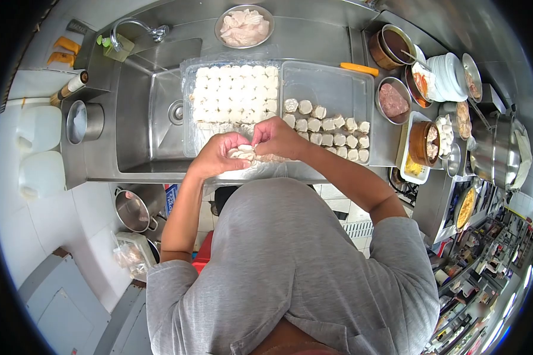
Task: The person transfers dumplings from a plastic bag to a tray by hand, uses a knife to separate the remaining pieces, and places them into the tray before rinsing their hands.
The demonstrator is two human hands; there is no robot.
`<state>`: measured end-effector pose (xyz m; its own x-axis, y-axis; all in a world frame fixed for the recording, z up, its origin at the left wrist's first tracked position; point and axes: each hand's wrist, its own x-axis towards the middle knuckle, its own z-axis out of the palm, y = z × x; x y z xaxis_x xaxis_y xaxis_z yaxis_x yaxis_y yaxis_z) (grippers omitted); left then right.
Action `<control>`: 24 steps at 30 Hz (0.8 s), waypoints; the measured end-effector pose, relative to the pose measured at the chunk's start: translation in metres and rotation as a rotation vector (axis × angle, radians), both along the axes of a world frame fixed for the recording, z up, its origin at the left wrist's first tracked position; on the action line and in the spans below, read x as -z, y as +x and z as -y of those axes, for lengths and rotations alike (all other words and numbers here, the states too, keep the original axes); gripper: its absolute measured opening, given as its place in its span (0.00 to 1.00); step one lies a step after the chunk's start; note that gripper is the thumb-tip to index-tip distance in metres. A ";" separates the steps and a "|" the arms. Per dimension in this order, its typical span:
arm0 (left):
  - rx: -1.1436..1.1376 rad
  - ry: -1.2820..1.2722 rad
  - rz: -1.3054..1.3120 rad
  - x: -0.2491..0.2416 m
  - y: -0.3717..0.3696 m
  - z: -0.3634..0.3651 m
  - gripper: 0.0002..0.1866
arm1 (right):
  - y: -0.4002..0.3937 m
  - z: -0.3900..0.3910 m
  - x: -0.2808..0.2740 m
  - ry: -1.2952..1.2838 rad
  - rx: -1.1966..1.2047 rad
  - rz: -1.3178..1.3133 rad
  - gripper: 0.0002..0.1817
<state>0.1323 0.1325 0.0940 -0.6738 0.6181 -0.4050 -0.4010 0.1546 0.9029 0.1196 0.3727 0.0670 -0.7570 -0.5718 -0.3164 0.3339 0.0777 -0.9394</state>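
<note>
My left hand (219, 157) curls around a few small, pale, soft-looking pieces (241, 152) at the front edge of the left tray. Thumb and fingertips of my right hand (278, 139) are pinched together against the same pieces; what exactly sits between them is too small to make out. Behind my hands, the left tray (188, 112) carries close rows of white blocks (237, 89). To the right, a clear tray (323, 80) bears several rows of pale pieces with greyish tops (328, 125). Crumpled clear wrap partly lies beneath my hands.
A steel sink (130, 121) is on the left. A bowl of pale sliced meat (244, 28) stands at the back. An orange-handled tool (359, 69) lies behind the right tray. Further right are a bowl of pink minced meat (394, 100), stacked white plates (447, 77) and pots.
</note>
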 end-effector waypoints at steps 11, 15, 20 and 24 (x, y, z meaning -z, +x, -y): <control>-0.135 0.284 0.070 0.000 0.009 0.002 0.29 | -0.005 -0.002 0.022 -0.087 -0.011 0.269 0.06; -0.171 0.095 -0.177 -0.008 0.006 0.007 0.27 | -0.006 -0.008 0.034 0.128 0.138 0.036 0.09; -0.104 -0.650 -0.623 0.023 0.003 0.003 0.22 | -0.015 -0.037 -0.001 0.413 0.268 -0.236 0.13; -0.065 -0.776 -1.029 0.052 0.003 -0.004 0.23 | -0.015 -0.046 -0.028 0.485 0.136 -0.485 0.14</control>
